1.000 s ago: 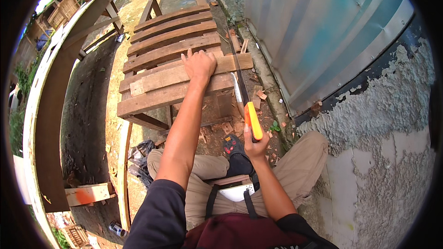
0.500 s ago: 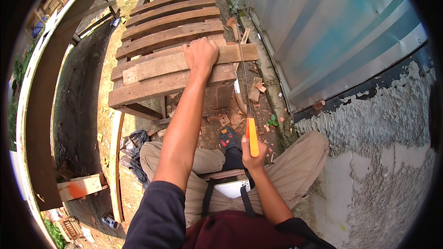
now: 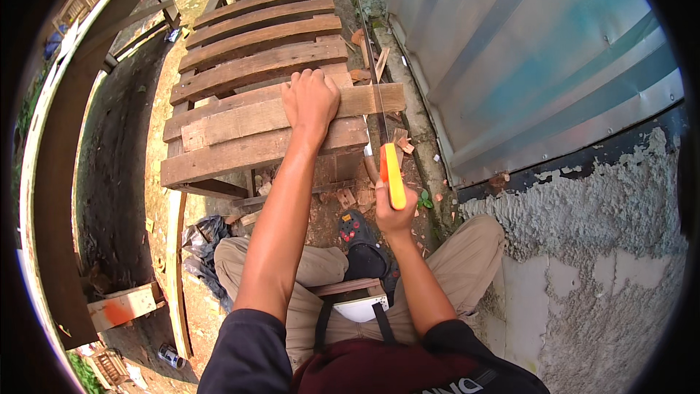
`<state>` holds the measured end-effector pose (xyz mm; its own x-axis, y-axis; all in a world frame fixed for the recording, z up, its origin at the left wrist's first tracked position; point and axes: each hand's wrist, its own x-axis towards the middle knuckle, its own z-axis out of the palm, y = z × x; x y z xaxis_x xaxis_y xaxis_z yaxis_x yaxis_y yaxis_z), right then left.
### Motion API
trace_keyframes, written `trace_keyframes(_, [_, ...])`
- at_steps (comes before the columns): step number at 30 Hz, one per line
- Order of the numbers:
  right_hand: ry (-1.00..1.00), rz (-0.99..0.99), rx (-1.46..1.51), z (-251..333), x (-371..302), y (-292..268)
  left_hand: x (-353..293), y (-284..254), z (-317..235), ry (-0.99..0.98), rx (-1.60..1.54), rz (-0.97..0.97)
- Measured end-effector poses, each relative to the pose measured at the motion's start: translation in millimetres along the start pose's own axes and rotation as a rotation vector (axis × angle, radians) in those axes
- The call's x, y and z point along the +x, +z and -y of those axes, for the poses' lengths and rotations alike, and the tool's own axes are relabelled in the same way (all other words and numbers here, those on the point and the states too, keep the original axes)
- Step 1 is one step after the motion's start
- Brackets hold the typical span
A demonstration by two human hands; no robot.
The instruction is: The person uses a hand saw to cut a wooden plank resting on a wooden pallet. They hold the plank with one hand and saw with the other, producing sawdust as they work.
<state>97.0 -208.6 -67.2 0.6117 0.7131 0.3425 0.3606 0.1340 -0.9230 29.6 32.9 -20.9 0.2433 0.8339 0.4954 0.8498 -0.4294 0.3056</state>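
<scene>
Flat brown wooden board [image 3: 237, 126]: It lies at 11 o'clock, across the near slats of a brown slatted wooden bench [image 3: 270, 29], its 3 o'clock end jutting past the bench.
Left hand [image 3: 311, 104]: It is clamped down on the board, knuckles bent, with the forearm running back toward 7 o'clock.
Right hand [image 3: 397, 210]: At 4 o'clock, it is wrapped tightly round the handle of a long-bladed hand saw with a yellow-and-orange handle [image 3: 394, 176].
Saw blade: It points toward 12 o'clock and crosses the board near its jutting end, to the 3 o'clock side of the left hand; how deep any cut goes cannot be made out from above.
Step in hand: Apparently sawing across the board's overhang.
Next move: A further stroke would seem to call for a firm left press and a straight blade, with the fingers well clear of it.
Surroundings: Pale wood offcuts [image 3: 346, 198] lie toward 6 o'clock; a grey-blue ribbed metal sheet [image 3: 510, 66] stands at 2 o'clock.
</scene>
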Motion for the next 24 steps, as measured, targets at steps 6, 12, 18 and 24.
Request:
trace_keyframes(6, [0.103,0.049,0.092,-35,-168,-76,1,-2,4,-0.018,0.004,-0.032])
trace_keyframes(12, [-0.059,-0.015,0.029,-26,9,5,0,-1,-4,0.002,-0.012,-0.015])
trace_keyframes(18, [0.165,0.100,-0.004,-18,-60,-32,-6,-5,2,-0.011,0.006,0.007])
trace_keyframes(24, [-0.099,0.043,-0.036,-47,-117,-55,-4,-5,1,-0.009,-0.011,0.025])
